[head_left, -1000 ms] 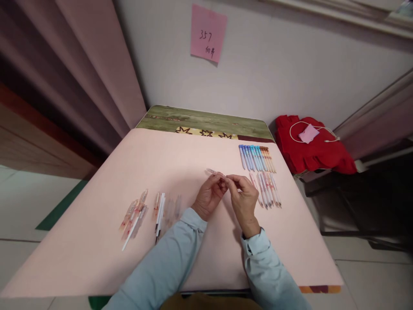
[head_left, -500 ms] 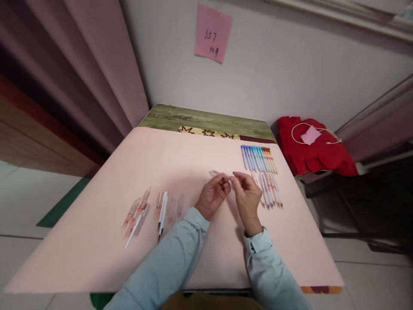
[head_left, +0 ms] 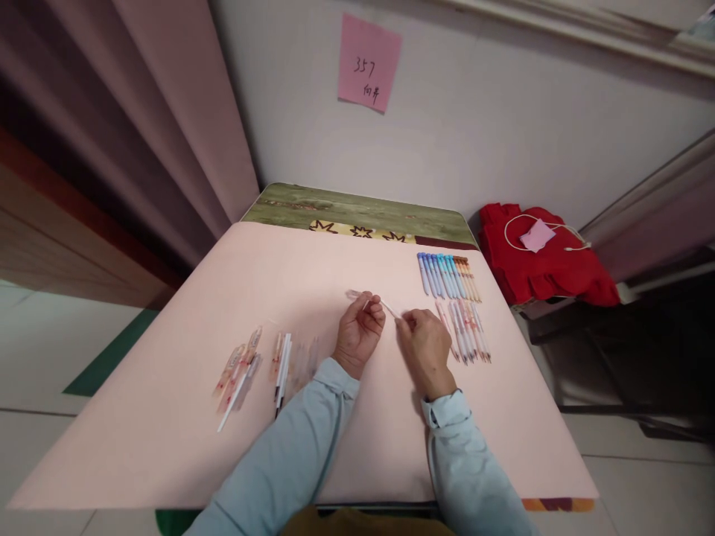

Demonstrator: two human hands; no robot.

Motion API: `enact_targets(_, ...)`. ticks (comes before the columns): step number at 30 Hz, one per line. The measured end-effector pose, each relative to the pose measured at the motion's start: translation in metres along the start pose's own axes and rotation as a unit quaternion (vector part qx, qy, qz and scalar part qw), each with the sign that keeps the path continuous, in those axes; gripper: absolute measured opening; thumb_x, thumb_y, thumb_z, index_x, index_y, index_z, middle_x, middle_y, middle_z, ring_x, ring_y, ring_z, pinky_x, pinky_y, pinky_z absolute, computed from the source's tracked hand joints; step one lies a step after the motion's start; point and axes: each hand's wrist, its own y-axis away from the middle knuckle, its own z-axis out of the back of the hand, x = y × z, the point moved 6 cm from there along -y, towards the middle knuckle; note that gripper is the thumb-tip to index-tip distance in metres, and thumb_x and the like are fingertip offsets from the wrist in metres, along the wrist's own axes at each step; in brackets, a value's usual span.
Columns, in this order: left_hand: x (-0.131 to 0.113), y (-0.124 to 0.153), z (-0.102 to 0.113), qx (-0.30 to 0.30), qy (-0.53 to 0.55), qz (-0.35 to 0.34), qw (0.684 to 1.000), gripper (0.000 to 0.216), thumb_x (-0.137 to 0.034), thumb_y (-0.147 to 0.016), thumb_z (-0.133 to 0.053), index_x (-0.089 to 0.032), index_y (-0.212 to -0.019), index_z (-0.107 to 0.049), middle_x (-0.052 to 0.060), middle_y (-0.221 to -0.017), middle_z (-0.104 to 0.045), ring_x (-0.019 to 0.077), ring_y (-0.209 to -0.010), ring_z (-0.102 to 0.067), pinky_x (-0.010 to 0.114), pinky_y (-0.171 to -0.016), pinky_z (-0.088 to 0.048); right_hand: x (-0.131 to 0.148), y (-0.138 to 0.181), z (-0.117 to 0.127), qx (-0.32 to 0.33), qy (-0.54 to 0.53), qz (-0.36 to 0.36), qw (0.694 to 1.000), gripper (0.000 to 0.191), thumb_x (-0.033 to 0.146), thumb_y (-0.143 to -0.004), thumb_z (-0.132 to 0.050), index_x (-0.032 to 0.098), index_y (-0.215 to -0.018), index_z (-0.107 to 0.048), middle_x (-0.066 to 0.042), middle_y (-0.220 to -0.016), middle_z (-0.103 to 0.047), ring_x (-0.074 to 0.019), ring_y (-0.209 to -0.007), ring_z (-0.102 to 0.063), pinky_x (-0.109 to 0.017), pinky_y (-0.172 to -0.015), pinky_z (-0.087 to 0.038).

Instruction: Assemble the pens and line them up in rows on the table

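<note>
My left hand (head_left: 357, 335) is closed round a clear pen barrel (head_left: 353, 295), whose end sticks out at the far left of the fingers. A thin white pen refill (head_left: 389, 308) spans the gap between my hands, its right end pinched in my right hand (head_left: 429, 350). Whether its left end sits inside the barrel is hidden by my left fingers. Both hands are held above the middle of the pink tabletop (head_left: 385, 439). Just right of my right hand lies a row of pale pink and white pens (head_left: 469, 331).
Blue and orange pens (head_left: 447, 275) lie in a row at the back right. Left of my arms are clear pen barrels (head_left: 237, 368) and white refills (head_left: 284, 365). A red cloth (head_left: 536, 275) with a white cable lies beyond the table's right edge. A wall stands behind.
My hands have drawn apart, the left going leftward and the right a little right and down. A length of white refill now shows between them.
</note>
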Motion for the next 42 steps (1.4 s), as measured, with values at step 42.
enact_targets(42, -0.007, 0.004, -0.004, -0.013, -0.195, -0.104, 0.975, 0.018, -0.017, -0.068, -0.081, -0.014, -0.08, -0.069, -0.001, -0.081, -0.069, 0.0133, -0.081, -0.069, 0.026, -0.077, -0.052, 0.023, 0.013, 0.021, -0.053, -0.244, 0.027, 0.968, 0.02, 0.04, -0.085, -0.064, 0.021, -0.085, -0.069, 0.0, -0.077, -0.071, -0.0165, -0.068, -0.064, -0.028, -0.067, -0.048)
